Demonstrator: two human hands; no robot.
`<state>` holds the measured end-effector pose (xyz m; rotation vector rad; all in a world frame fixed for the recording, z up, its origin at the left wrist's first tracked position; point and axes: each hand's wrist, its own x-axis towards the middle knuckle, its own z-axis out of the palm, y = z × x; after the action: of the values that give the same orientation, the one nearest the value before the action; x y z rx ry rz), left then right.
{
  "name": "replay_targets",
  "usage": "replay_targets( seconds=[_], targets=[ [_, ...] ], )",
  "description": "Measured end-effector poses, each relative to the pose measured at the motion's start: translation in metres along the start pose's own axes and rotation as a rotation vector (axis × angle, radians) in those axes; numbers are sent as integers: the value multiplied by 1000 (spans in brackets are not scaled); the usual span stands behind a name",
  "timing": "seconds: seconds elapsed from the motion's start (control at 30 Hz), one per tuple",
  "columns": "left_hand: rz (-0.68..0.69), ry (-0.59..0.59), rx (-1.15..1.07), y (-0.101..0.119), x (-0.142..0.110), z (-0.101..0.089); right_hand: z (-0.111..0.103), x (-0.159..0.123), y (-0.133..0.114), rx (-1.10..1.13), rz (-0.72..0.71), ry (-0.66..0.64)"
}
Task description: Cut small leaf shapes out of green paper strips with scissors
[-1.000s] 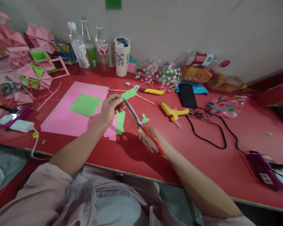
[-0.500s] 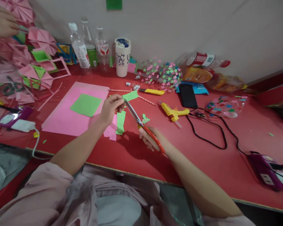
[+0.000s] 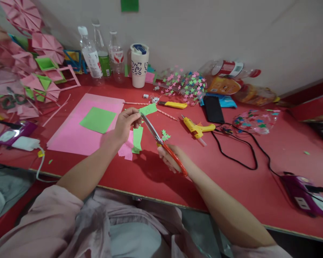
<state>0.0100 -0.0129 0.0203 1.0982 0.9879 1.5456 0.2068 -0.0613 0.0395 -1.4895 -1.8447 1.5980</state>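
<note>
My left hand pinches a small green paper piece above the red table. In my right hand are orange-handled scissors, fingers through the handles, blades pointing up-left into the green piece. Below the blades lie a green strip, pink scraps and small green cut-out stars. A green square rests on a pink sheet to the left.
A yellow glue gun with black cord, a yellow box cutter, a phone, bottles and a cup stand behind. Pink paper crafts pile at left. Purple power strips lie at right.
My hands and the scissors have barely moved. Another person's hand at the far left top, seen half a second ago, has blurred and shifted among the pink crafts.
</note>
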Motion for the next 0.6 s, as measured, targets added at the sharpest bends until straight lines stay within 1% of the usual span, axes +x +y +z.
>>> replay_targets(
  seconds=[0.23,0.4,0.6],
  targets=[
    [-11,16,-12,-1,0,0,-1,0,2,14,-23,-2],
    [-2,-2,-12,-1,1,-1,-2,2,4,33,-21,-2],
    [18,63,3,1,2,-2,-4,4,6,40,-7,-3]
  ],
)
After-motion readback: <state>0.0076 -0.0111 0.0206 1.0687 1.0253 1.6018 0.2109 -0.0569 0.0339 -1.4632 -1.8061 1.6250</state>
